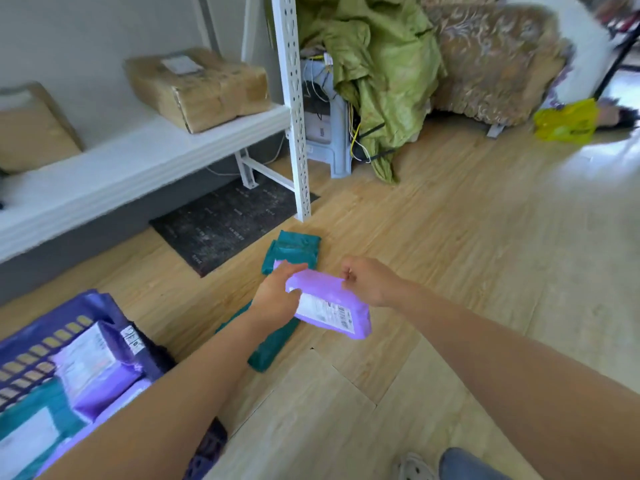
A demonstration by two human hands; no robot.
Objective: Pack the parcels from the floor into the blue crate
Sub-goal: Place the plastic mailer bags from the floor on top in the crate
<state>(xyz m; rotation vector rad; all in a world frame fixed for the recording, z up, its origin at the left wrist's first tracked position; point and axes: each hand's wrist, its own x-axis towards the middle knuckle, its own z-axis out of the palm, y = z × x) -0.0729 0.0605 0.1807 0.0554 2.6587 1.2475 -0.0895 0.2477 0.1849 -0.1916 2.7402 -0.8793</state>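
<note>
A knee in blue jeans (467, 467) and a pale shoe (414, 468) sit at the bottom edge, and both bare forearms reach forward from there over the wooden floor (467, 258). Between the hands is a purple parcel (341, 318) with a white printed label, held tilted above the floor. The left hand (277, 296) grips its left end, fingers curled over the top edge. The right hand (369, 282) pinches the upper right corner, its other fingers curled in.

Two teal parcels lie on the floor. One (292, 251) is just beyond the hands, near the foot of a white metal shelf post (294, 109). The other (268, 351) lies below the purple parcel, partly hidden by the left forearm.

The blue crate (69, 308) stands on the floor at the lower left, beside the left arm. Inside it are labelled purple parcels (93, 362) and a teal one (38, 407).

A dark mat (225, 223) lies under the white shelf (138, 161), which carries two cardboard boxes (197, 88). Further back are a crumpled green cloth (381, 71), a patterned sofa (495, 60) and a yellow bag (566, 121).
</note>
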